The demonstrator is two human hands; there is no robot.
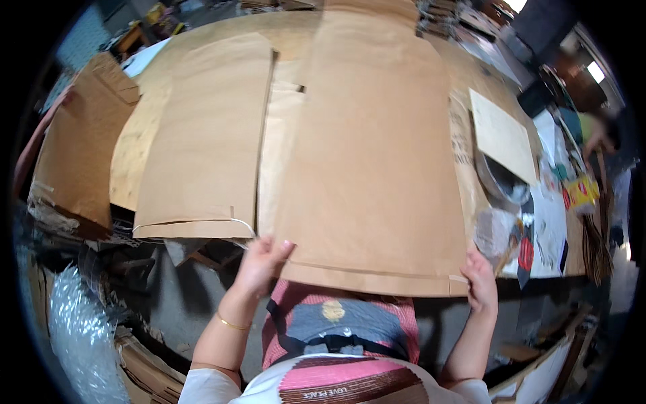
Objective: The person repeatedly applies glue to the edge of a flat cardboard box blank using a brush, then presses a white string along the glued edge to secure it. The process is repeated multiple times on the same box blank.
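A large brown kraft paper bag (377, 155) stretches away from me over the table, its folded bottom edge nearest my body. At that edge's left corner my left hand (264, 259) pinches the paper between thumb and fingers. My right hand (480, 277) grips the opposite corner, beside a small pale strip on the fold. To the left lies a stack of similar paper bags (202, 128), with a white string along its near fold. Part of another sheet of brown paper (286, 121) shows between the stack and the held bag.
On the right are a white board (501, 131) over a grey basin (501, 182), a wrapped whitish block (496, 232), red-handled scissors (525, 252) and a yellow box (583, 195). Another person's arm (47, 128) holds brown bags (81, 151) at far left. Clear plastic wrap (84, 337) stands below.
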